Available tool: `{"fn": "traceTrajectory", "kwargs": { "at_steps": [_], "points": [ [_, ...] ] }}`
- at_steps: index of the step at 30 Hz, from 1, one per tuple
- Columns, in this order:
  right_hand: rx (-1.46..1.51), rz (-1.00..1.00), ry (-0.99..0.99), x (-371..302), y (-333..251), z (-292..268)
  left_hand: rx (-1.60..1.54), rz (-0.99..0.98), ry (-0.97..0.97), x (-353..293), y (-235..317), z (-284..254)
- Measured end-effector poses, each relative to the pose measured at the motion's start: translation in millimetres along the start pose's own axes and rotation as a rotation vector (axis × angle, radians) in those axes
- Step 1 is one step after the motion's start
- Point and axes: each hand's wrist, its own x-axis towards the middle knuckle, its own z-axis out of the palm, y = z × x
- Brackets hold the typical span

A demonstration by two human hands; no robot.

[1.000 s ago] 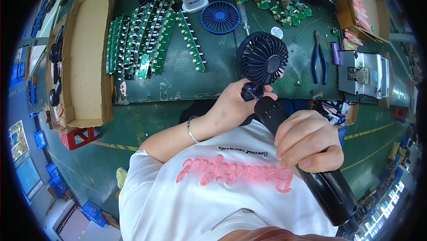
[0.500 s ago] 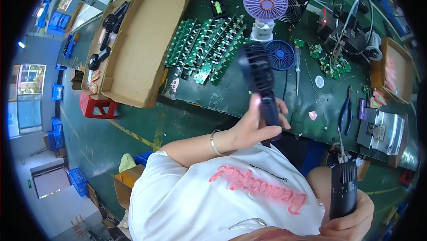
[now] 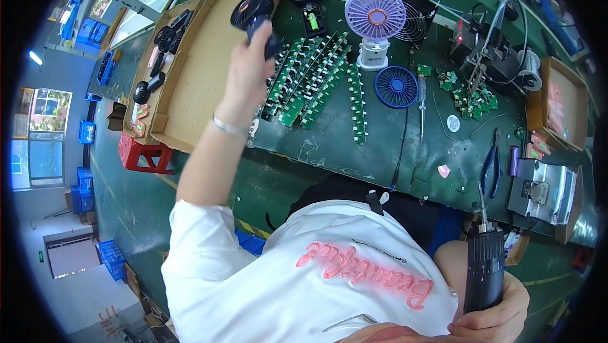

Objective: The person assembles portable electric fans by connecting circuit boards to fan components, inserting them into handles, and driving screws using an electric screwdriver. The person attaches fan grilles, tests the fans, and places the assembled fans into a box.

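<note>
Just behind the grip of the left hand, a narrow silver bangle is worn at the wrist. Farther back, the arm is covered by a loose white sleeve. Left of the grip of the right hand, the white T-shirt is marked with pink cursive lettering; a fine silver chain is worn over it.

The left hand holds a dark fan over a cardboard tray; the right hand grips a black electric screwdriver. Circuit boards lie on the desk.
</note>
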Motion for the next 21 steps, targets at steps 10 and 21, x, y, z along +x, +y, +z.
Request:
{"fn": "traceTrajectory", "kwargs": {
  "at_steps": [10, 21],
  "points": [
    [-0.086, -0.026, 0.050, 0.5, 2.6, 16.5, -0.080, 0.462, 0.002, 94.4, -3.0, 22.9],
    [0.012, 0.031, 0.033, -3.1, 19.9, 19.7, 0.228, 0.433, 0.050, 43.7, -15.0, -59.3]
  ]
}}
